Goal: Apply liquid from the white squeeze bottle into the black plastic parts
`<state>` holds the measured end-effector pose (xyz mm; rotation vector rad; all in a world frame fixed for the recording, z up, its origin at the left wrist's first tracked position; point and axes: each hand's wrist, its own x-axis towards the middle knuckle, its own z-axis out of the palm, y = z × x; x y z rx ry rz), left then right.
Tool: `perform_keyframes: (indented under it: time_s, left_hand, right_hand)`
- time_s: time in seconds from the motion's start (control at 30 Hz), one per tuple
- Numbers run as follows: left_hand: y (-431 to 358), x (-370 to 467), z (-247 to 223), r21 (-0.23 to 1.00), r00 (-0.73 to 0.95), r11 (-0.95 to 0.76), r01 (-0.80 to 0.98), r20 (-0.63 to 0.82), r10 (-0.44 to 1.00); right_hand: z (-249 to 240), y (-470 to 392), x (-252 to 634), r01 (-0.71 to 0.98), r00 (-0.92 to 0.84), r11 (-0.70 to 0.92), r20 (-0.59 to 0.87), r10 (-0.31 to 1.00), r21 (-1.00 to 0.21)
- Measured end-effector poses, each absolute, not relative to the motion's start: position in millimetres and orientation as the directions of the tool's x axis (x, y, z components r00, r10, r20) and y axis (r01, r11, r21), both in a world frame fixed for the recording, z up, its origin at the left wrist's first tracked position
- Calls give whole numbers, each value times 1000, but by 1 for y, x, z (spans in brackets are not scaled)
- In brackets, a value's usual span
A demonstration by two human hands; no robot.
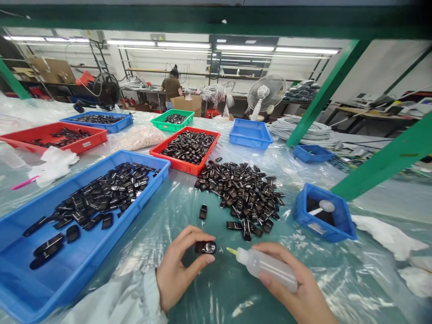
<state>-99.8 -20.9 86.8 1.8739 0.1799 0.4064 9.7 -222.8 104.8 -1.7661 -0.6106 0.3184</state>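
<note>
Between the thumb and fingers of my left hand (184, 263) is a small glossy black plastic casing (205, 247), its end facing right. My right hand (297, 281) grips a translucent squeeze bottle (270, 267), which lies tilted with its yellow-green tip pointing at the casing. A short gap separates tip and casing. Just beyond the hands, one loose black casing (203, 212) lies alone on the plastic-covered table. A large pile of similar casings (239, 189) spreads out behind it.
A long blue tray (135, 211) of black parts stands at left. A red tray (189, 169) of small parts sits behind the pile. At right, a blue bin (324, 229) holds a white scoop (326, 206). Green posts (388, 157) slant along the right. A person (172, 87) works far back.
</note>
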Motion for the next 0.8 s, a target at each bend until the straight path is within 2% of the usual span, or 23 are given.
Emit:
perform_keyframes:
  time_s: [0.2,0.43,0.6,0.8]
  left_hand:
    - [-21,-101,88,930,936,-362,-69,186,299]
    - [-22,-103,87,925,938,-375,-64,185,294]
    - [-22,-103,87,934,934,-347,-80,193,302]
    - [-22,-104,87,926,941,-371,-72,186,281]
  right_hand:
    - [106,-222,12,249,808,-207,85,583,-946]
    - [106,-227,20,376,749,-250,134,649,-892]
    - [109,-226,16,361,799,-281,140,584,-889]
    - [109,-224,14,355,796,-289,125,592,-889]
